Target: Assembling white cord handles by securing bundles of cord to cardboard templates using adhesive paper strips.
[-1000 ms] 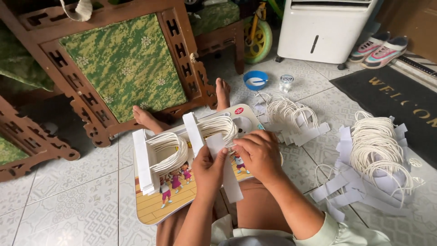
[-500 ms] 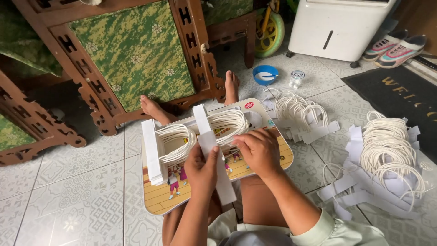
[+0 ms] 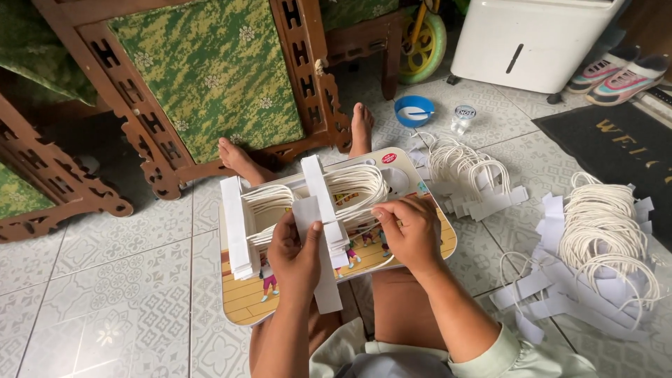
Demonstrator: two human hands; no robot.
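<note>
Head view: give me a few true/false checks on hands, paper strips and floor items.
1. The left hand holds a white paper strip. True.
2. The right hand rests on the floor. False: it is over the lap tray, at the strip stack.
3. A blue bowl sits on the tiles. True.
4. The cord-handle pile lies on the tray. False: it lies on the floor to the right.

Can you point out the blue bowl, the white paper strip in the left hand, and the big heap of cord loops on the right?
Blue bowl [image 3: 414,110]: head view, on its rim.
White paper strip [image 3: 306,210]: head view, upper end.
Heap of cord loops [image 3: 603,227]: head view, middle of the cords.
</note>
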